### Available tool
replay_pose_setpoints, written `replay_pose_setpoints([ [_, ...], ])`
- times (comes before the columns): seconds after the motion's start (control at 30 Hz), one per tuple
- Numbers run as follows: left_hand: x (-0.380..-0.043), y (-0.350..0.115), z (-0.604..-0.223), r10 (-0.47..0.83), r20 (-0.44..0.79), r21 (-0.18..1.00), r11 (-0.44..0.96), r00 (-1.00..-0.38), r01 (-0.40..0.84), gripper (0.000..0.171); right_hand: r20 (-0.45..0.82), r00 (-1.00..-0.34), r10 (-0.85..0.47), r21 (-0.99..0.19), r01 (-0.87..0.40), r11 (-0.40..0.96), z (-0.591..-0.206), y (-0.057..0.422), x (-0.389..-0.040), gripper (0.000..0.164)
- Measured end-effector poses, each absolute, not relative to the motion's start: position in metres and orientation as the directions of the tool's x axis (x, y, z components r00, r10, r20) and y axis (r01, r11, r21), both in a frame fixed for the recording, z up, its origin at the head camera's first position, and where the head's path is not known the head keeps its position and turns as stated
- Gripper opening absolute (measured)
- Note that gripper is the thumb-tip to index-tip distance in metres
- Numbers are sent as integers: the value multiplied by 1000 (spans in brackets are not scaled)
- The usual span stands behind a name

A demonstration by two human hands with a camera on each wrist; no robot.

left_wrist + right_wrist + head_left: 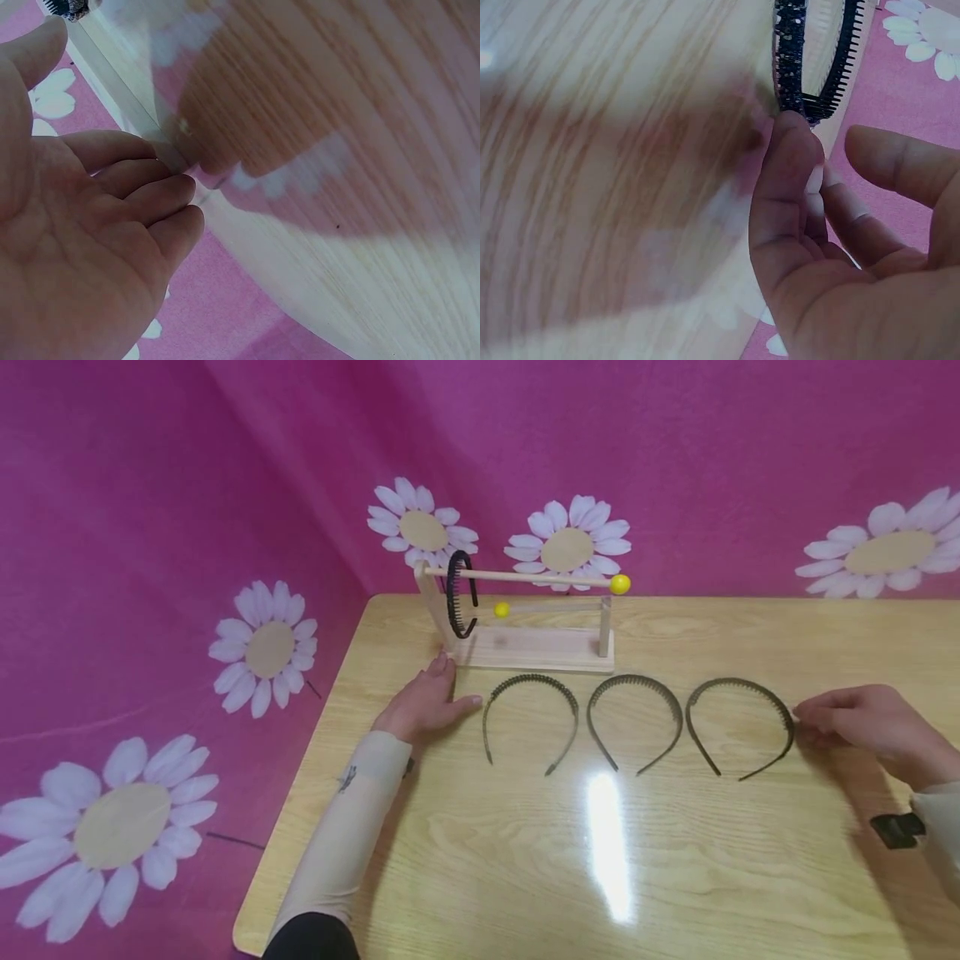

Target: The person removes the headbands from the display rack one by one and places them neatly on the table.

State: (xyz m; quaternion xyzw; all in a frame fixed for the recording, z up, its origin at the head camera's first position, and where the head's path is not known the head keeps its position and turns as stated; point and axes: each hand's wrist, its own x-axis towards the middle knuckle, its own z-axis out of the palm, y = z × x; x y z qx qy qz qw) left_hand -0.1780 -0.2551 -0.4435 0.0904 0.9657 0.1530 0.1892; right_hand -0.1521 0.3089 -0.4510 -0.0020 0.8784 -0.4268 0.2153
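A wooden stand with two yellow-tipped rods stands at the back of the table. From its upper rod, near the left end, hangs a black toothed headband. My left hand lies palm down, fingers extended, with its fingertips at the left end of the stand's base. In front of the stand lie a left headband, a middle headband and a right headband in a row. My right hand has its fingertips at the side of the right headband; in the right wrist view the thumb stands apart from it.
The light wood table is glossy, with a bright reflection in front of the middle headband. A magenta curtain with white daisies runs behind the table and along its left edge.
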Motion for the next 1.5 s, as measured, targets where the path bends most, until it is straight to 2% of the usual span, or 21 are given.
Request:
replay_pose_setpoints([
  [0.37, -180, -256, -443, 245, -338, 327, 936, -909, 130, 96, -269, -952, -146, -723, 99, 684, -426, 286, -155, 55],
  [0.53, -179, -257, -443, 249, -340, 330, 935, -907, 133, 96, -207, -964, -169, -756, 48, 652, -414, 260, -157, 53],
  [0.8, -176, -256, -441, 243, -339, 327, 936, -909, 128, 95, -175, -954, -242, -754, -28, 657, -390, 218, -164, 52],
  [1.5, -177, -255, -443, 213, -330, 325, 940, -920, 101, 96, -143, -935, -323, -818, -71, 570, -368, 118, -194, 41],
])
